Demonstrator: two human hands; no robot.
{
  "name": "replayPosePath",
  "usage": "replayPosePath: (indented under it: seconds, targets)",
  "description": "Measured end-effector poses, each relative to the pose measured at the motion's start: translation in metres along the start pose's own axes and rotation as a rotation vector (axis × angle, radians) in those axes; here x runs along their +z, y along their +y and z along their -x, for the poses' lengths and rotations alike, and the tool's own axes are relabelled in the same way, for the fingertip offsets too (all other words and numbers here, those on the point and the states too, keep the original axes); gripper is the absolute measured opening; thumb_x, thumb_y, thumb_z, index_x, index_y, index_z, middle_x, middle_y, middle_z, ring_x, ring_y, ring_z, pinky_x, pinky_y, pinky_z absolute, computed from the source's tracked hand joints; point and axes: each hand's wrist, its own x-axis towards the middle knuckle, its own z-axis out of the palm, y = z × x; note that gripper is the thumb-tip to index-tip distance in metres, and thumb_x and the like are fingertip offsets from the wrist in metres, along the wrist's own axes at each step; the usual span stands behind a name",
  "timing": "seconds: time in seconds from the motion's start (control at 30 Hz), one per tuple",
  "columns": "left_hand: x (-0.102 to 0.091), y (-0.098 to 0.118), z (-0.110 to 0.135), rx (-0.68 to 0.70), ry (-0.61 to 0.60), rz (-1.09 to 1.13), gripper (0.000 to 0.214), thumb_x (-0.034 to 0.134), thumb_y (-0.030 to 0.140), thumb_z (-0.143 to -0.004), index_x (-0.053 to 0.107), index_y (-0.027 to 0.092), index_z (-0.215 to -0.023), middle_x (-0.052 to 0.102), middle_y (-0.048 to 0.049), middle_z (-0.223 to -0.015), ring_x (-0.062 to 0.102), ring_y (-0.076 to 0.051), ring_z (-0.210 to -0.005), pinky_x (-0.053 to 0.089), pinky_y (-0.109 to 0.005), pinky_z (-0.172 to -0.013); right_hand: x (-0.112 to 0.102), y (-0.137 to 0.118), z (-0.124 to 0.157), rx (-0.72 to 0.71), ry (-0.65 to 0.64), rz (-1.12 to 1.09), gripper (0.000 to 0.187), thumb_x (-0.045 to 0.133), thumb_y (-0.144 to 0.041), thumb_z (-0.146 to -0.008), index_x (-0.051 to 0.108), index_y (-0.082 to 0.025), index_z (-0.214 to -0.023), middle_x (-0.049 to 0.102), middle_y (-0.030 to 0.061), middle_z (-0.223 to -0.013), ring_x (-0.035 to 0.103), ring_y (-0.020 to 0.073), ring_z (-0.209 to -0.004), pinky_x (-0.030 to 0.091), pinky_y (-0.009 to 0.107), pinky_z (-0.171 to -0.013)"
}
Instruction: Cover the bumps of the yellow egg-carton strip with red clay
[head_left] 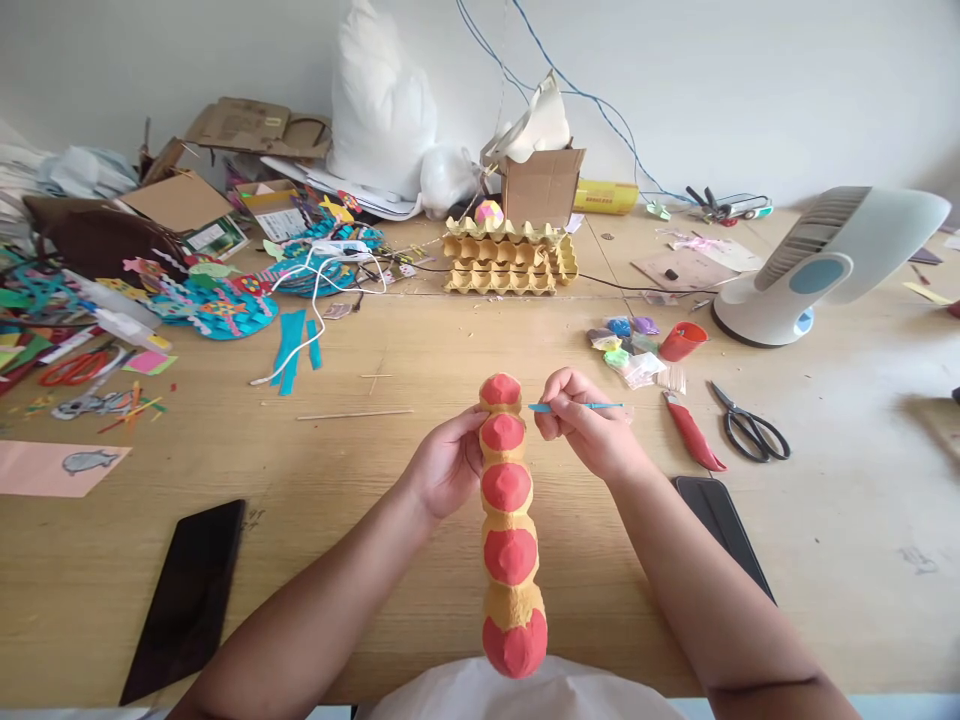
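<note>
A long strip of egg carton with red-painted bumps runs from the table toward my body. My left hand is closed around its far end, near the second bump. My right hand pinches a thin blue stick that lies crosswise, its left tip close to the carton strip's top bumps.
Stacked egg trays and a cardboard box stand at the back. A white fan is at right, with black scissors, a red knife and a red cup nearby. A black phone lies at left, a dark tablet at right. Paper crafts cover the far left.
</note>
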Motion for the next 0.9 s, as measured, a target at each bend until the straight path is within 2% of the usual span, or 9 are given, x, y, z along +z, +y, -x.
replayPosePath:
  seconds: [0.17, 0.27, 0.37, 0.5, 0.6, 0.7, 0.9]
  targets:
    - [0.011, -0.001, 0.010, -0.069, -0.028, 0.040, 0.010, 0.076, 0.012, -0.092, 0.078, 0.021, -0.089, 0.074, -0.0006, -0.071, 0.069, -0.015, -0.059, 0.055, -0.025, -0.061, -0.001, 0.001, 0.001, -0.057, -0.097, -0.002, 0.027, 0.077, -0.049, -0.098, 0.064, -0.025, -0.098, 0.056, -0.0049, -0.070, 0.050, 0.0143, -0.061, 0.041, 0.031, -0.065]
    - [0.017, -0.001, 0.015, -0.111, -0.031, 0.079, 0.011, 0.073, 0.010, -0.092, 0.078, 0.019, -0.092, 0.076, -0.0028, -0.073, 0.072, -0.016, -0.062, 0.058, -0.025, -0.063, 0.001, -0.002, 0.002, -0.082, -0.130, 0.053, 0.027, 0.077, -0.049, -0.099, 0.064, -0.025, -0.102, 0.058, -0.0043, -0.073, 0.052, 0.0141, -0.064, 0.042, 0.030, -0.064]
    - [0.021, 0.000, 0.018, -0.130, -0.020, 0.115, 0.013, 0.071, 0.009, -0.092, 0.077, 0.020, -0.090, 0.077, -0.0040, -0.074, 0.073, -0.018, -0.062, 0.060, -0.027, -0.063, 0.002, -0.006, 0.001, -0.103, -0.066, 0.161, 0.032, 0.079, -0.053, -0.097, 0.064, -0.025, -0.100, 0.060, -0.0027, -0.075, 0.052, 0.0144, -0.065, 0.042, 0.029, -0.062]
    - [0.022, 0.002, 0.020, -0.145, -0.010, 0.134, 0.013, 0.072, 0.010, -0.092, 0.074, 0.022, -0.086, 0.074, -0.0024, -0.071, 0.071, -0.018, -0.059, 0.060, -0.028, -0.060, 0.001, -0.012, 0.000, -0.162, 0.016, 0.350, 0.037, 0.081, -0.058, -0.094, 0.068, -0.023, -0.089, 0.064, 0.0012, -0.080, 0.055, 0.0161, -0.070, 0.043, 0.031, -0.064]
    - [0.023, 0.002, 0.022, -0.130, -0.025, 0.113, 0.011, 0.074, 0.010, -0.091, 0.074, 0.020, -0.090, 0.076, -0.0023, -0.074, 0.073, -0.018, -0.061, 0.061, -0.028, -0.061, 0.001, -0.018, 0.002, -0.251, 0.045, 0.394, 0.034, 0.080, -0.054, -0.096, 0.070, -0.023, -0.085, 0.065, 0.0023, -0.082, 0.059, 0.0184, -0.076, 0.048, 0.034, -0.072]
    - [0.024, 0.001, 0.024, -0.105, -0.029, 0.090, 0.010, 0.074, 0.010, -0.091, 0.076, 0.018, -0.096, 0.078, -0.0038, -0.079, 0.074, -0.018, -0.064, 0.061, -0.027, -0.064, 0.005, -0.024, 0.005, -0.362, 0.126, 0.411, 0.029, 0.080, -0.049, -0.097, 0.071, -0.025, -0.083, 0.066, 0.0038, -0.088, 0.063, 0.0213, -0.086, 0.052, 0.040, -0.084]
    - [0.021, 0.000, 0.023, -0.077, -0.040, 0.051, 0.017, 0.080, 0.013, -0.090, 0.081, 0.025, -0.102, 0.081, -0.0028, -0.081, 0.074, -0.021, -0.069, 0.057, -0.029, -0.065, 0.020, -0.028, 0.011, -0.340, 0.219, 0.515, 0.029, 0.083, -0.050, -0.094, 0.073, -0.026, -0.081, 0.069, 0.0105, -0.115, 0.065, 0.0305, -0.116, 0.052, 0.052, -0.107]
